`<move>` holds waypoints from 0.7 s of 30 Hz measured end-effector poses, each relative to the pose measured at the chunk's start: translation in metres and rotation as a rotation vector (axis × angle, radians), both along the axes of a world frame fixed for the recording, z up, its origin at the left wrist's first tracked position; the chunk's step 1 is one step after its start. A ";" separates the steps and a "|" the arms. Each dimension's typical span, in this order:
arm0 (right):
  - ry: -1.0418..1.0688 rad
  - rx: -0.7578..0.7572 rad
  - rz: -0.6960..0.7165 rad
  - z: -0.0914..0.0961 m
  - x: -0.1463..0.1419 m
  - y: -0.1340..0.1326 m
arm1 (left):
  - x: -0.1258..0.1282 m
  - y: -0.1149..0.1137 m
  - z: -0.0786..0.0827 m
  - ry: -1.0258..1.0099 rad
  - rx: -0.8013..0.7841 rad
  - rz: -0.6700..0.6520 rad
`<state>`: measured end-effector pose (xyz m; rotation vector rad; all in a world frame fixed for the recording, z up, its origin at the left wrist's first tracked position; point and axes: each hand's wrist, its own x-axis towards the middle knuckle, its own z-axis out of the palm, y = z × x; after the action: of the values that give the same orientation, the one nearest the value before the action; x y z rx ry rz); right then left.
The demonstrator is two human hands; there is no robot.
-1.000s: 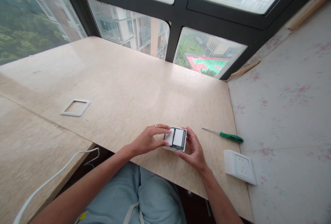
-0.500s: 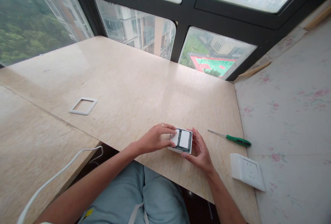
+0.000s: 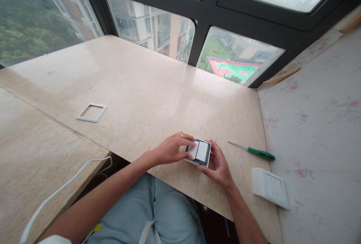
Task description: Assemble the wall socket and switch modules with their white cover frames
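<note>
A white two-rocker wall switch [image 3: 203, 151] rests in a box on the tabletop, its dark inner frame bare around the rockers. My right hand [image 3: 218, 163] is closed around its right side, thumb at the near edge. My left hand [image 3: 176, 149] pinches the left rocker cap [image 3: 193, 149] between its fingers and thumb, the cap lying over the switch beside the right rocker. Whether that cap is fully seated I cannot tell. To the right lies a green-handled screwdriver [image 3: 261, 154].
A white square cover frame [image 3: 102, 112] lies at the left on the marble-patterned top [image 3: 135, 90]. A white socket on a box [image 3: 273, 187] leans near the papered wall at the right. A white cable [image 3: 67, 187] crosses the table gap at lower left. Windows border the far edge.
My left hand has shifted the left rocker cap slightly rightward, so it sits closer against the right rocker. My right hand keeps its hold on the switch. The camera view has shifted slightly.
</note>
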<state>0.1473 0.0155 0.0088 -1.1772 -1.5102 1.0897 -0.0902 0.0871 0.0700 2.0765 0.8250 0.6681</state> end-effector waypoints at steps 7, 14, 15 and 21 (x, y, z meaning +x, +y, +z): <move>-0.044 0.013 0.022 -0.003 0.001 0.000 | 0.002 0.002 0.004 0.133 0.055 -0.010; -0.165 0.036 0.022 -0.008 0.005 0.000 | 0.003 0.000 0.005 0.145 0.042 -0.004; -0.171 0.034 0.023 -0.007 0.005 0.000 | 0.003 -0.001 0.005 0.146 0.043 -0.006; -0.186 0.042 0.023 -0.007 0.005 0.001 | 0.000 0.000 0.006 0.106 0.009 -0.003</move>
<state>0.1518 0.0167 0.0022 -1.2626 -1.6843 0.9800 -0.0905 0.0869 0.0756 2.1356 0.8801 0.5647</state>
